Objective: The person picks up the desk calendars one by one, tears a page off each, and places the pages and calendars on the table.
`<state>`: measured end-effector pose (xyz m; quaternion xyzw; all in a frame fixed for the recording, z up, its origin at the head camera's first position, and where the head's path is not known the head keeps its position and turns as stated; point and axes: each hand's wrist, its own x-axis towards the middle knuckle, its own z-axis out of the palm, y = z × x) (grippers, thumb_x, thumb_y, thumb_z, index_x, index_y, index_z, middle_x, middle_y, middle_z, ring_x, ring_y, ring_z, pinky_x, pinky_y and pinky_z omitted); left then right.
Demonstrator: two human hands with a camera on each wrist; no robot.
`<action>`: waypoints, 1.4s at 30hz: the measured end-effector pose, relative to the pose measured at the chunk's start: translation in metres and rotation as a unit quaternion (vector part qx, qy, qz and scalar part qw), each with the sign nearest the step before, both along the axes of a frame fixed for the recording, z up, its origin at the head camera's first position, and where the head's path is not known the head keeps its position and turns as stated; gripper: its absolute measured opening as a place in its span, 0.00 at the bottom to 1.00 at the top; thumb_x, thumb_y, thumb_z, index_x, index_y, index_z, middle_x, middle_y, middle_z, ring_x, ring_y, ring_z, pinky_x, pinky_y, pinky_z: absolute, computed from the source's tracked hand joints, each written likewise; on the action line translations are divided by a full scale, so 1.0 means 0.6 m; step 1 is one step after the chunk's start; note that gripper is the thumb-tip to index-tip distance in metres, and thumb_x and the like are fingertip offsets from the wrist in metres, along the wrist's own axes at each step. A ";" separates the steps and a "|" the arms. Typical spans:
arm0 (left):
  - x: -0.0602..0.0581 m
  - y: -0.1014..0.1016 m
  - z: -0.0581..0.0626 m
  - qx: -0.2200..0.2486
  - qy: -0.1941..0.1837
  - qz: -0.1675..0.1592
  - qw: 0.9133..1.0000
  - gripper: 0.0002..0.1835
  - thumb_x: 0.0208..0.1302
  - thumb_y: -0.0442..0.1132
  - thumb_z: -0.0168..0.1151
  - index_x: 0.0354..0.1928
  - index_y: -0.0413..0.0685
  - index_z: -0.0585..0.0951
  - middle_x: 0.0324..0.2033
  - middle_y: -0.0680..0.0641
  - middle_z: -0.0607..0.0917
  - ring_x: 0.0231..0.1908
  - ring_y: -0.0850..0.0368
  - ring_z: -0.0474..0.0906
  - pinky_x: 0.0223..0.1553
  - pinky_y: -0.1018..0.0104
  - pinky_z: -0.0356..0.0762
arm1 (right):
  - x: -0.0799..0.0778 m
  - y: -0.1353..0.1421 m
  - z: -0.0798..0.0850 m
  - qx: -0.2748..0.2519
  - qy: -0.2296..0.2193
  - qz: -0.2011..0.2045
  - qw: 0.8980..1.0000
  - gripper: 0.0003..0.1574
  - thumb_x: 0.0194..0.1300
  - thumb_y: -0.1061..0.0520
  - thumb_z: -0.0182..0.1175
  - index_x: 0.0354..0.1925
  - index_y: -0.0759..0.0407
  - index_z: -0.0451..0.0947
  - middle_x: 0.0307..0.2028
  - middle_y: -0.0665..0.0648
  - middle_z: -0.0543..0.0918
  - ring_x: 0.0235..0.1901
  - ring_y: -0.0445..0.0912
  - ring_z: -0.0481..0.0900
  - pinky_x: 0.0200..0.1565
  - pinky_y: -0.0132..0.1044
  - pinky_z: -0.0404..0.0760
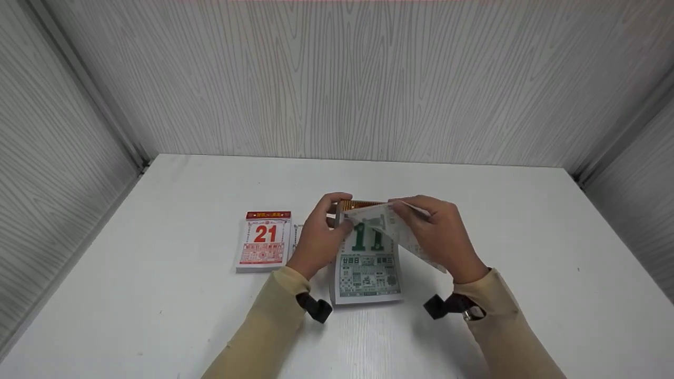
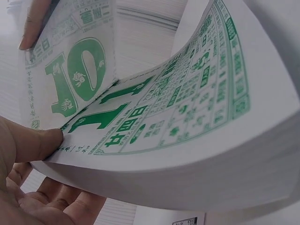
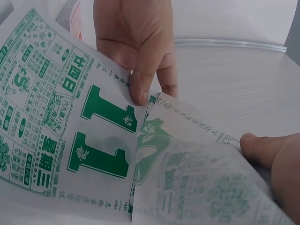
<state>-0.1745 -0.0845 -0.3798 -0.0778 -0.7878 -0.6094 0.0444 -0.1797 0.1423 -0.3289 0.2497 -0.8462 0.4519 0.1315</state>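
A thick tear-off calendar pad (image 1: 368, 276) shows a green "11" page, and its brown-gold top strip is partly visible in the head view. My left hand (image 1: 318, 237) grips the pad at its upper left side, thumb (image 2: 40, 143) on the page and fingers beneath. With thumb and fingers, my right hand (image 1: 445, 231) pinches a thin loose sheet (image 2: 84, 65) printed with a green "10". That sheet is folded back from the "11" page and still meets the pad along a line near the top. In the right wrist view the right hand's thumb (image 3: 262, 147) lies at the sheet's edge.
Left of the hands, a smaller calendar pad (image 1: 264, 239) with a red "21" lies on the white table (image 1: 158, 295). Beside it, printed paper (image 1: 296, 236) is mostly hidden behind my left hand. Grey wood-grain panels (image 1: 358, 79) stand at the back and sides.
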 end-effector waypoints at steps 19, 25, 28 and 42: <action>0.004 -0.001 0.003 0.012 -0.010 -0.005 1.000 0.25 0.74 0.36 0.60 0.69 0.62 0.72 0.55 0.46 0.77 0.47 0.51 0.80 0.45 0.55 0.84 | -0.007 0.014 0.006 0.015 -0.047 -0.019 0.999 0.14 0.76 0.54 0.61 0.48 0.59 0.90 0.44 0.56 0.91 0.45 0.47 0.88 0.54 0.43 0.81; 0.002 -0.001 0.003 0.021 -0.004 -0.008 1.000 0.24 0.74 0.35 0.60 0.68 0.62 0.73 0.54 0.46 0.77 0.46 0.51 0.80 0.43 0.55 0.84 | -0.009 0.014 0.004 0.017 -0.047 -0.037 0.998 0.14 0.76 0.54 0.60 0.47 0.60 0.90 0.42 0.56 0.91 0.40 0.46 0.87 0.44 0.32 0.80; 0.002 -0.001 0.002 0.027 0.001 -0.011 1.000 0.24 0.75 0.35 0.60 0.68 0.62 0.73 0.54 0.45 0.76 0.45 0.51 0.80 0.43 0.55 0.84 | -0.011 0.014 0.003 0.014 -0.048 -0.041 0.998 0.15 0.77 0.53 0.60 0.46 0.60 0.90 0.42 0.57 0.91 0.38 0.46 0.86 0.42 0.31 0.80; 0.002 -0.003 0.003 0.041 -0.001 -0.015 0.999 0.23 0.75 0.34 0.61 0.67 0.61 0.74 0.53 0.44 0.77 0.45 0.50 0.80 0.43 0.55 0.84 | -0.014 0.016 0.002 0.011 -0.063 -0.066 0.996 0.17 0.77 0.52 0.59 0.47 0.61 0.89 0.43 0.57 0.90 0.38 0.46 0.86 0.42 0.32 0.79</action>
